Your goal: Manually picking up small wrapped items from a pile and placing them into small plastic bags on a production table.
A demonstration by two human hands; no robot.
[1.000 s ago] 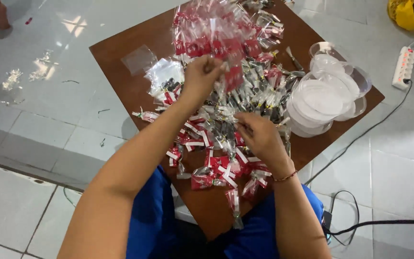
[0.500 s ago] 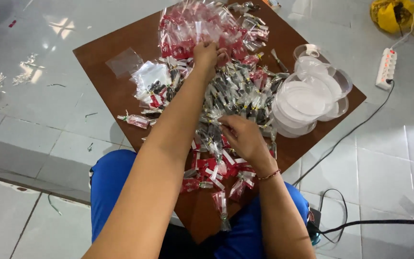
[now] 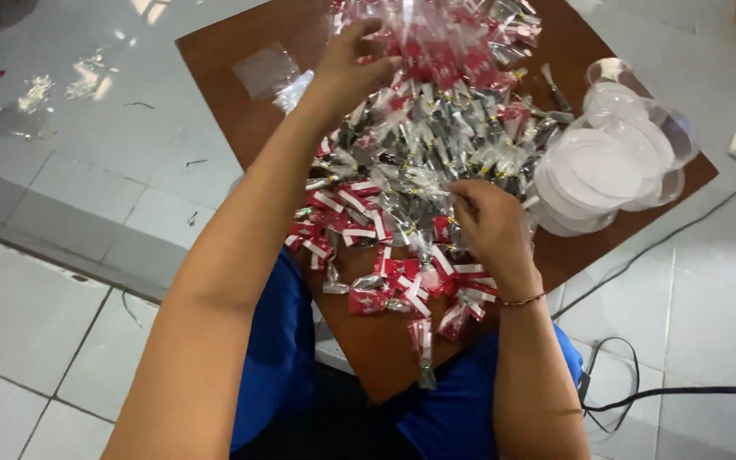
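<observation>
Left hand (image 3: 347, 68): has moved back up to the stack of empty red-printed bags (image 3: 436, 38) at the table's (image 3: 223, 64) far edge, fingers apparently pinching one. Right hand (image 3: 487, 223): stays curled on the packet pile (image 3: 411, 170), grip hidden.

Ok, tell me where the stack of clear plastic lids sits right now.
In the head view, the stack of clear plastic lids sits at the right edge of the brown table, just right of the packet pile, beyond the right hand.
</observation>
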